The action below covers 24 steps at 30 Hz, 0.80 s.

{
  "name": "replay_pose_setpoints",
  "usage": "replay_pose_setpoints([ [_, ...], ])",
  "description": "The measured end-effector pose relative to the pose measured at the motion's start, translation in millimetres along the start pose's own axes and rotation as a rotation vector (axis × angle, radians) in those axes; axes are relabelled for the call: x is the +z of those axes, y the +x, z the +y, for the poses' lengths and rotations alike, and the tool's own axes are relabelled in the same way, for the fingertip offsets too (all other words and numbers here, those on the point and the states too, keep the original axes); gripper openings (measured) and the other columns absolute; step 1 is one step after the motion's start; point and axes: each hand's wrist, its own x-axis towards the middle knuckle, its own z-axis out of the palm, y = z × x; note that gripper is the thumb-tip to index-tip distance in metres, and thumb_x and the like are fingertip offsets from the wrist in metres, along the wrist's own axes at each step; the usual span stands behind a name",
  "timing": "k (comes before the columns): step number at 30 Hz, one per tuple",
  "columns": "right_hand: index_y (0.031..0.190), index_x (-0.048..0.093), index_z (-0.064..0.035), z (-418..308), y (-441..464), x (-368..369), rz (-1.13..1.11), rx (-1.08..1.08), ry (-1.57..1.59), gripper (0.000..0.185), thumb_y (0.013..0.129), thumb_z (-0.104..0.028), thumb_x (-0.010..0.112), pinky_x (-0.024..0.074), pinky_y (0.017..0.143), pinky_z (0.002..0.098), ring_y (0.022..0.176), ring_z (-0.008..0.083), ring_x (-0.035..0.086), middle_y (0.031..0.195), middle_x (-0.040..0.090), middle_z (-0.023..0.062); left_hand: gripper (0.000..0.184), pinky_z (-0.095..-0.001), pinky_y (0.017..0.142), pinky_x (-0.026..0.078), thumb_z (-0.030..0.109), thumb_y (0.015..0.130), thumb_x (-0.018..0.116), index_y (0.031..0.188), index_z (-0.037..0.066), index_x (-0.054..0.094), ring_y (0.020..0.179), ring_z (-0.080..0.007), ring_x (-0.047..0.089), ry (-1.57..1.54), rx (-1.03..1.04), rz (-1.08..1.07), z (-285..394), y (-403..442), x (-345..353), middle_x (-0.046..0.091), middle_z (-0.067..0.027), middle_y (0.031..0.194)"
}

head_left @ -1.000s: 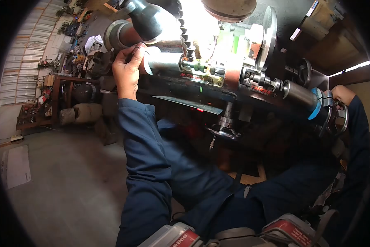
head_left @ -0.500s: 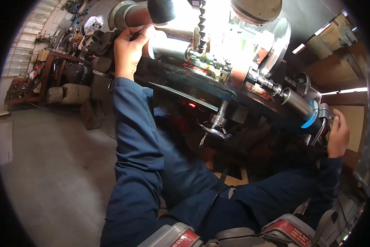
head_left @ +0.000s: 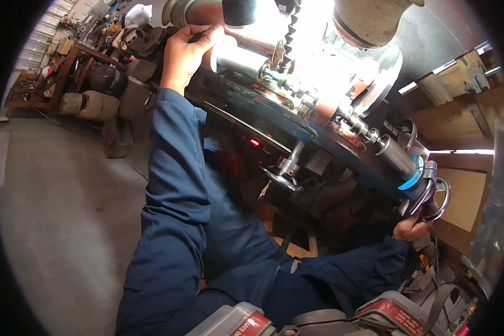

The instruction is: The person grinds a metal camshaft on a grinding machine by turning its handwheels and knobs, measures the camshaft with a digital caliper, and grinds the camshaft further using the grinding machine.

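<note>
My left hand [head_left: 186, 55] is closed at the rim of a round flange [head_left: 212, 57] at the machine's left end; a small dark part shows between thumb and fingers. Beside the flange is a thick metal cylinder [head_left: 242, 63]. A thin lobed shaft [head_left: 294, 89] runs rightward from it along the machine bed [head_left: 246, 106], partly lost in glare. Low on the right-end chrome handwheel [head_left: 444, 199], my right hand [head_left: 412, 228] has its fingers curled round the wheel, partly hidden. A blue ring [head_left: 413, 173] sits just inboard of that wheel.
A large grinding wheel [head_left: 382, 78] stands behind the shaft under bright light. A ribbed black hose [head_left: 290, 36] hangs in front. Below the bed juts another handwheel [head_left: 282, 180]. A cluttered bench [head_left: 75, 61] and a gas cylinder [head_left: 98, 106] stand at left.
My right hand has moved from the right side of the end handwheel down to its lower side. My left hand stays at the flange. The whole view has shifted slightly.
</note>
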Motion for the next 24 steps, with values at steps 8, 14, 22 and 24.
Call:
replay_pose_setpoints([
  [8, 0.115, 0.058, 0.0048, 36.9, 18.0, -17.8, -0.335, 0.215, 0.095, 0.033, 0.090, -0.017, 0.055, 0.0480, 0.081, 0.0353, 0.096, 0.0251, 0.062, 0.108, 0.064, 0.0170, 0.030, -0.0231, 0.076, 0.049, 0.022, 0.078, 0.079, 0.094, -0.001, 0.069, 0.080, -0.0097, 0.062, -0.047, 0.054, -0.029, 0.6, 0.4, -2.2, 0.070, -0.0056, 0.087],
  [14, 0.108, 0.059, -0.0018, 104.5, 9.6, -19.5, -0.711, -0.471, -0.937, 0.027, 0.089, -0.021, 0.056, 0.0462, 0.086, 0.0471, 0.097, 0.0344, 0.060, 0.100, 0.064, 0.0165, 0.023, -0.0239, 0.080, 0.048, 0.017, 0.083, 0.073, 0.099, 0.001, 0.069, 0.086, -0.0100, 0.062, -0.004, 0.073, -0.063, -9.4, 1.8, -10.1, 0.070, -0.0054, 0.093],
  [22, 0.112, 0.056, -0.0040, 76.3, 12.0, -4.4, -0.651, -0.260, -0.867, 0.032, 0.089, -0.026, 0.057, 0.0445, 0.090, 0.0481, 0.105, 0.0402, 0.056, 0.112, 0.059, 0.0231, 0.025, -0.0246, 0.080, 0.048, 0.021, 0.082, 0.075, 0.095, 0.001, 0.068, 0.086, -0.0105, 0.062, 0.016, 0.085, -0.038, -11.0, 1.9, -9.1, 0.069, -0.0056, 0.092],
  [24, 0.113, 0.056, -0.0032, 76.9, 6.0, -8.8, -0.458, -0.320, -0.764, 0.035, 0.087, -0.027, 0.059, 0.0455, 0.087, 0.0470, 0.105, 0.0391, 0.057, 0.113, 0.059, 0.0234, 0.025, -0.0249, 0.079, 0.048, 0.021, 0.082, 0.075, 0.094, 0.000, 0.069, 0.084, -0.0104, 0.062, 0.055, 0.108, -0.016, -11.4, 1.9, -7.7, 0.069, -0.0058, 0.090],
])
